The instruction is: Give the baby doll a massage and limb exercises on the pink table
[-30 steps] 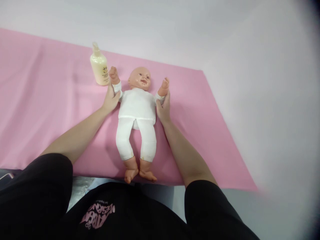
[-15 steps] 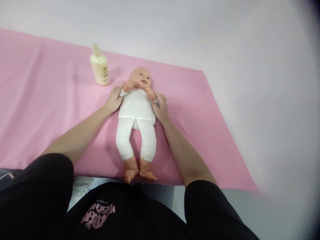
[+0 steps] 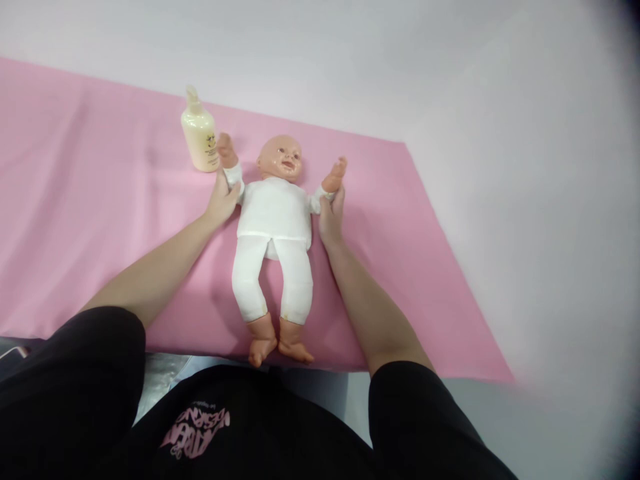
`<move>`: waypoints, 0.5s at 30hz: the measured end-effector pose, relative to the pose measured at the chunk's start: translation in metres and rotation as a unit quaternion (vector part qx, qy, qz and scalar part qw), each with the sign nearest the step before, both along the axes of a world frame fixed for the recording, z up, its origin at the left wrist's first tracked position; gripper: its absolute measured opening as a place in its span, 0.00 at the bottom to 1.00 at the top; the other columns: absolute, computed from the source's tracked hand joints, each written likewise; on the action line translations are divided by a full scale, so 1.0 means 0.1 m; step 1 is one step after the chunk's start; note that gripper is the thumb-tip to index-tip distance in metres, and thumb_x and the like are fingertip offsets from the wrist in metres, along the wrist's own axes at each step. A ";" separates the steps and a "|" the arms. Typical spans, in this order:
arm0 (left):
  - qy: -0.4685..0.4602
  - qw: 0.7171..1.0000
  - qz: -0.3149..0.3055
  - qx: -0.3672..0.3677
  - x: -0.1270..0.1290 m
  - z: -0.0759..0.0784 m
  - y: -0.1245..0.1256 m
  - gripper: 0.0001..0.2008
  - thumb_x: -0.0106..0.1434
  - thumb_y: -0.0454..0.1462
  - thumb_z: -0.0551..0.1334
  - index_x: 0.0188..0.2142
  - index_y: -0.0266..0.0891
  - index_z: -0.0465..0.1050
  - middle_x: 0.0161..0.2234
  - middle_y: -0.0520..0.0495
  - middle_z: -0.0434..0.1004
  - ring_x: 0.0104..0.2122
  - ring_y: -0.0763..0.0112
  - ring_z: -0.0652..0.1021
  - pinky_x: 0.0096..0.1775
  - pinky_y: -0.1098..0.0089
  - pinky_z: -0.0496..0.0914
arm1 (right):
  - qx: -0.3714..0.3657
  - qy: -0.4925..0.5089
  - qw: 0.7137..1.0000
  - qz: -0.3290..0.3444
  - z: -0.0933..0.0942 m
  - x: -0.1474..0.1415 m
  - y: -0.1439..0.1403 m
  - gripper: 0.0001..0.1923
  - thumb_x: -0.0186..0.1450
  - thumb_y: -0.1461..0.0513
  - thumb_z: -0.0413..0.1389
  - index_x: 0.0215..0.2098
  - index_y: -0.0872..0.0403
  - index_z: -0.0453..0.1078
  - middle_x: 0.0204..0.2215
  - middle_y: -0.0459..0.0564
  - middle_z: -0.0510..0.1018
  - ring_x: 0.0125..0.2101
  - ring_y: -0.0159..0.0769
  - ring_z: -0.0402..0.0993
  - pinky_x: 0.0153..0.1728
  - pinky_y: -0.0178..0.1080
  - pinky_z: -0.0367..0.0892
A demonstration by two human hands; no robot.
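A baby doll in a white top and trousers lies on its back, head away from me and bare feet at the near edge. My left hand grips the doll's arm on the left side, thumb over the white sleeve. On the other side, my right hand holds the doll's other arm by its sleeve. Both doll arms are spread outward, with the doll's hands raised. Some of my fingers are hidden beneath the doll's arms.
A pink sheet covers the table under the doll. Behind my left hand stands a cream pump bottle, close to the doll's hand on that side. A pale wall or floor lies beyond the sheet's right edge.
The doll's arms have swung from over its chest out to both sides, my hands moving slightly apart with them. Its body, legs and the bottle stay put.
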State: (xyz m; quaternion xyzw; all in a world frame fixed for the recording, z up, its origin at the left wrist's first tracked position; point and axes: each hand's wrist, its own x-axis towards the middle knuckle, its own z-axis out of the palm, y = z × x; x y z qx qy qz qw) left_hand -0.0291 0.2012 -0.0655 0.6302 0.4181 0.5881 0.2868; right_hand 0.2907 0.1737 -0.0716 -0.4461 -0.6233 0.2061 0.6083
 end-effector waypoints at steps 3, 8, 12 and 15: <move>-0.087 0.994 0.045 -0.042 -0.07 -0.11 0.13 0.32 0.66 0.61 0.69 0.59 0.48 0.65 0.62 0.37 0.73 0.67 0.50 0.73 0.72 0.49 0.64 | 0.018 0.031 0.999 -0.016 -0.11 0.13 0.16 0.32 0.77 0.47 0.44 0.76 0.45 0.51 0.72 0.60 0.64 0.74 0.54 0.62 0.71 0.72 0.61; -0.134 0.987 0.053 -0.064 -0.16 -0.18 0.25 0.32 0.65 0.63 0.67 0.58 0.51 0.65 0.64 0.39 0.73 0.70 0.50 0.71 0.72 0.50 0.66 | 0.023 0.073 0.995 -0.070 -0.43 0.35 0.46 0.34 0.76 0.48 0.40 0.78 0.41 0.47 0.75 0.57 0.56 0.77 0.51 0.57 0.71 0.74 0.59; -0.127 0.989 0.047 -0.063 -0.17 -0.19 0.25 0.34 0.65 0.67 0.64 0.59 0.53 0.64 0.67 0.40 0.70 0.73 0.52 0.67 0.74 0.51 0.64 | 0.029 0.065 0.996 -0.061 -0.47 0.37 0.47 0.34 0.75 0.49 0.40 0.79 0.38 0.45 0.78 0.53 0.52 0.78 0.47 0.53 0.73 0.71 0.57; -0.130 0.988 0.045 -0.065 -0.19 -0.23 0.28 0.36 0.64 0.69 0.62 0.60 0.52 0.64 0.68 0.39 0.69 0.74 0.52 0.66 0.75 0.51 0.61 | 0.003 0.104 0.993 -0.052 -0.34 0.31 0.36 0.35 0.74 0.53 0.43 0.79 0.40 0.47 0.79 0.51 0.50 0.80 0.47 0.46 0.76 0.70 0.51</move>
